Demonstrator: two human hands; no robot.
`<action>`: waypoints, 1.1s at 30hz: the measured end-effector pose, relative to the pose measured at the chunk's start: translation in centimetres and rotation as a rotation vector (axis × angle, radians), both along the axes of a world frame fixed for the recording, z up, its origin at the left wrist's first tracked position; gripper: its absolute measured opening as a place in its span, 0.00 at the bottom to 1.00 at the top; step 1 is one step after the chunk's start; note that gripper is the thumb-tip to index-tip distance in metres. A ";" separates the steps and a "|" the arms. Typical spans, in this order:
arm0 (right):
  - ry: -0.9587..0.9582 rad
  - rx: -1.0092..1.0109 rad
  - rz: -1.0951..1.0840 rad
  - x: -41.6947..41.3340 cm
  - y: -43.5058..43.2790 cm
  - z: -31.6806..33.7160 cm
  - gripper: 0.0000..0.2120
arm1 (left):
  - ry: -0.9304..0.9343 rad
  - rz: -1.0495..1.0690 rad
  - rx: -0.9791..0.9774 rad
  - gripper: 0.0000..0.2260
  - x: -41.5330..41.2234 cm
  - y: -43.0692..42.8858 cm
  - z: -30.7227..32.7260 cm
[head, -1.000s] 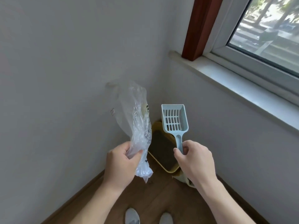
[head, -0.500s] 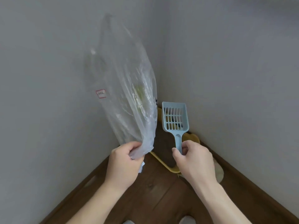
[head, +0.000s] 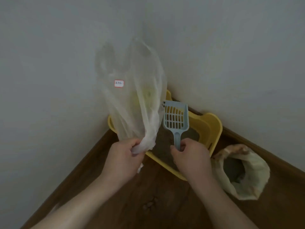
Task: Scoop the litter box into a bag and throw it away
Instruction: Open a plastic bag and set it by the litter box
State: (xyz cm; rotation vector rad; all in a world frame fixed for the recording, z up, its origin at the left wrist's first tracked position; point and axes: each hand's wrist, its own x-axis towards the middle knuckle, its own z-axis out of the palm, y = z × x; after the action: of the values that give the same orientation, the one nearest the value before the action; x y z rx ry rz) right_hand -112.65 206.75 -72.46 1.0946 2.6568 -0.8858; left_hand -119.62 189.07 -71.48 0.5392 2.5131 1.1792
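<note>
A yellow litter box [head: 208, 128] with grey litter sits on the floor in the corner of two walls. My left hand [head: 123, 158] grips the bunched end of a clear plastic bag [head: 132, 90], which billows upward in front of the wall and hides the box's left part. A small red-edged label is stuck on the bag. My right hand [head: 189, 157] holds the handle of a pale blue slotted scoop [head: 175, 119], its empty head raised above the litter. The two hands are a short way apart, above the box's near rim.
An open cream sack [head: 250, 172] holding grey litter stands on the dark wooden floor [head: 148, 195] right of the box. White walls close the corner on both sides, with a brown skirting board along them. A few small crumbs lie on the floor near me.
My view has tilted down: the window has left the frame, and the litter box and sack have come into sight. The bag has puffed up and spread wider. Both hands keep their hold.
</note>
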 end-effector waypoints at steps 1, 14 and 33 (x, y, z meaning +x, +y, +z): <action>-0.010 0.006 -0.014 0.0 0.1 -1.8 0.10 | 0.008 -0.012 -0.015 0.05 -0.1 0.2 -1.5; -0.071 0.049 -0.126 -0.1 3.5 -12.8 0.12 | 0.147 -0.104 -0.038 0.05 -2.6 3.3 -11.9; 0.037 0.137 -0.074 -1.6 3.0 -11.4 0.17 | 0.209 -0.001 0.049 0.10 -2.2 2.6 -10.6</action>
State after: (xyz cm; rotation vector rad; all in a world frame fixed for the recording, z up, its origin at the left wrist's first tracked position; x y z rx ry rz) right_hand -114.23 209.71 -83.83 1.2250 2.7596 -0.7525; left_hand -121.82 191.65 -82.11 0.7106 2.6607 1.2456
